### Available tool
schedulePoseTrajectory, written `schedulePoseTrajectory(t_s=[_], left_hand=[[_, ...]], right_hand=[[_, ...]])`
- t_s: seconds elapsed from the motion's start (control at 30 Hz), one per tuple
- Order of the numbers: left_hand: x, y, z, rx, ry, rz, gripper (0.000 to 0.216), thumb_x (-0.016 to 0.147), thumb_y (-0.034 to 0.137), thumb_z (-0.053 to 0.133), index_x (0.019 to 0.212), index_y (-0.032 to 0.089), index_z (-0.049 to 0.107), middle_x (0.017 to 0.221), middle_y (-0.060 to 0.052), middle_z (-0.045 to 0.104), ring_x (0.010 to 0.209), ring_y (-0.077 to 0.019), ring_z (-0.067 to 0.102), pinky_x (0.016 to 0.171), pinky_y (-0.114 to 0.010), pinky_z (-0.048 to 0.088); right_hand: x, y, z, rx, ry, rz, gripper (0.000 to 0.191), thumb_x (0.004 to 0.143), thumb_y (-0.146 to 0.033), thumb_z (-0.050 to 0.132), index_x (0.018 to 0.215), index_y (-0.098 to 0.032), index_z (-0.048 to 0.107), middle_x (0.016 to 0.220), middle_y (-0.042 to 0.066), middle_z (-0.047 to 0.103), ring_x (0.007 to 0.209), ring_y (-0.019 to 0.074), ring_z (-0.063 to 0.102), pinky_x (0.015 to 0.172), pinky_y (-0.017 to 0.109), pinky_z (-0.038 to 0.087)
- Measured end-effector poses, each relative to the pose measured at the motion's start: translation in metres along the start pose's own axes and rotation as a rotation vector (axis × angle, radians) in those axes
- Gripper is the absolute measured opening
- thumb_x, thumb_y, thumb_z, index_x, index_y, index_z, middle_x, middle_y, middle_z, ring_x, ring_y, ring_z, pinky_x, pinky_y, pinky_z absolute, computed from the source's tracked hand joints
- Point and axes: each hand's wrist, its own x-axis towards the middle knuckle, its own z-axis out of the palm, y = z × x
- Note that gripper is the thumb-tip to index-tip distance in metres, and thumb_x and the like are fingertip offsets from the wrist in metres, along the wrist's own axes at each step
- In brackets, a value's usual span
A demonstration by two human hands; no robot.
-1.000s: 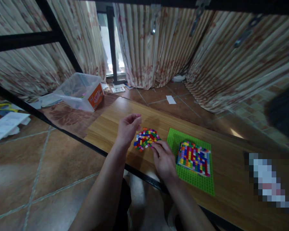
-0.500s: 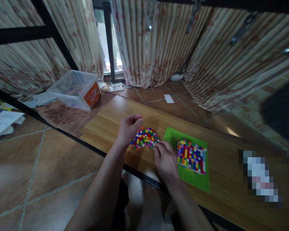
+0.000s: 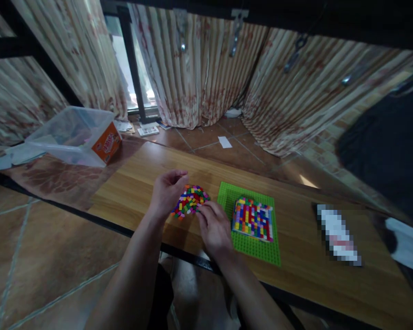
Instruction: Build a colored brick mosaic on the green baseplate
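A loose pile of small multicoloured toy bricks (image 3: 193, 198) lies on the wooden table between my hands. My left hand (image 3: 167, 195) is closed just above the pile's left side, thumb and fingers pinched together; anything between them is too small to make out. At the pile's right edge, my right hand (image 3: 216, 229) reaches down with its fingertips pressed together among the bricks, and what they grip is hidden. Just right of that hand lies a green studded baseplate (image 3: 256, 251), bearing a block built from rows of coloured bricks (image 3: 253, 219).
The wooden table (image 3: 124, 185) runs from far left to near right. A blurred-out item (image 3: 339, 236) rests on its right part. On the floor beyond the left end stands a clear plastic bin (image 3: 70, 137) with an orange label. Dark fabric (image 3: 385, 142) shows at far right.
The view has turned to the right, so everything sits further left in the picture. Both hands keep nearly the same places at the pile, still pinched.
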Motion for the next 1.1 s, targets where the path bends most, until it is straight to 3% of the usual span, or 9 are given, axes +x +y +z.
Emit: schedulePoseTrajectory(t_s=[0.17, 0.27, 0.37, 0.47, 0.6, 0.7, 0.8, 0.97, 1.1], left_hand=[[0.0, -0.005, 0.005, 0.042, -0.026, -0.005, 0.033, 0.064, 0.035, 0.077, 0.088, 0.013, 0.072, 0.062, 0.003, 0.063, 0.053, -0.0083, 0.051, 0.053, -0.02, 0.04], [-0.002, -0.009, 0.011, 0.081, -0.057, -0.002, 0.032, 0.065, 0.035, 0.076, 0.087, 0.013, 0.073, 0.065, 0.002, 0.066, 0.056, -0.0102, 0.055, 0.055, -0.021, 0.044], [-0.005, -0.012, 0.019, 0.138, -0.097, 0.011, 0.028, 0.067, 0.035, 0.074, 0.085, 0.014, 0.074, 0.072, 0.0, 0.07, 0.064, -0.0133, 0.061, 0.061, -0.023, 0.048], [-0.009, -0.015, 0.028, 0.218, -0.142, 0.019, 0.027, 0.07, 0.036, 0.071, 0.087, 0.015, 0.074, 0.073, -0.002, 0.071, 0.065, -0.0154, 0.064, 0.061, -0.025, 0.049], [-0.016, -0.021, 0.043, 0.3, -0.269, 0.027, 0.028, 0.077, 0.037, 0.065, 0.092, 0.016, 0.073, 0.069, -0.001, 0.07, 0.06, -0.0159, 0.062, 0.056, -0.026, 0.049], [-0.021, -0.027, 0.054, 0.332, -0.393, 0.101, 0.026, 0.079, 0.036, 0.062, 0.091, 0.017, 0.074, 0.075, -0.003, 0.072, 0.07, -0.018, 0.065, 0.066, -0.029, 0.053], [-0.028, -0.032, 0.065, 0.398, -0.438, 0.15, 0.026, 0.081, 0.033, 0.061, 0.097, 0.016, 0.074, 0.081, -0.004, 0.073, 0.074, -0.0187, 0.066, 0.072, -0.03, 0.052], [-0.04, -0.029, 0.074, 0.573, -0.493, 0.175, 0.032, 0.085, 0.029, 0.057, 0.11, 0.016, 0.073, 0.086, -0.006, 0.075, 0.064, -0.0163, 0.062, 0.063, -0.028, 0.049], [-0.042, -0.028, 0.076, 0.635, -0.508, 0.185, 0.032, 0.087, 0.028, 0.056, 0.112, 0.016, 0.072, 0.091, -0.007, 0.076, 0.069, -0.0181, 0.065, 0.065, -0.029, 0.049]], right_hand=[[0.008, 0.003, -0.041, 0.147, 0.187, 0.076, 0.015, 0.092, -0.021, 0.056, 0.092, -0.022, 0.07, 0.089, 0.003, 0.072, 0.082, 0.0158, 0.068, 0.078, 0.028, 0.055], [0.005, 0.026, -0.069, 0.185, 0.303, 0.262, 0.01, 0.087, -0.027, 0.062, 0.09, -0.022, 0.071, 0.084, 0.001, 0.072, 0.073, 0.0153, 0.067, 0.068, 0.028, 0.054], [0.002, 0.051, -0.09, 0.234, 0.397, 0.42, 0.015, 0.085, -0.031, 0.064, 0.092, -0.021, 0.072, 0.085, 0.003, 0.073, 0.073, 0.0164, 0.068, 0.069, 0.029, 0.055], [-0.001, 0.065, -0.102, 0.124, 0.368, 0.399, 0.018, 0.085, -0.03, 0.061, 0.091, -0.02, 0.074, 0.088, 0.005, 0.073, 0.077, 0.018, 0.068, 0.073, 0.031, 0.055], [-0.003, 0.067, -0.103, -0.016, 0.23, 0.369, 0.024, 0.089, -0.029, 0.054, 0.094, -0.02, 0.076, 0.093, 0.007, 0.074, 0.081, 0.0192, 0.068, 0.077, 0.033, 0.054], [-0.003, 0.065, -0.099, -0.115, 0.162, 0.363, 0.028, 0.092, -0.028, 0.05, 0.098, -0.021, 0.076, 0.096, 0.007, 0.074, 0.085, 0.0204, 0.068, 0.08, 0.035, 0.052], [-0.001, 0.064, -0.096, -0.172, 0.145, 0.356, 0.029, 0.093, -0.027, 0.048, 0.099, -0.022, 0.076, 0.093, 0.007, 0.074, 0.086, 0.021, 0.067, 0.08, 0.035, 0.051], [0.001, 0.065, -0.09, -0.214, 0.149, 0.317, 0.029, 0.093, -0.025, 0.049, 0.099, -0.021, 0.076, 0.091, 0.008, 0.074, 0.087, 0.0227, 0.066, 0.08, 0.037, 0.051], [0.001, 0.068, -0.087, -0.234, 0.177, 0.331, 0.027, 0.091, -0.024, 0.049, 0.101, -0.022, 0.075, 0.093, 0.008, 0.075, 0.086, 0.0233, 0.067, 0.081, 0.038, 0.051]])
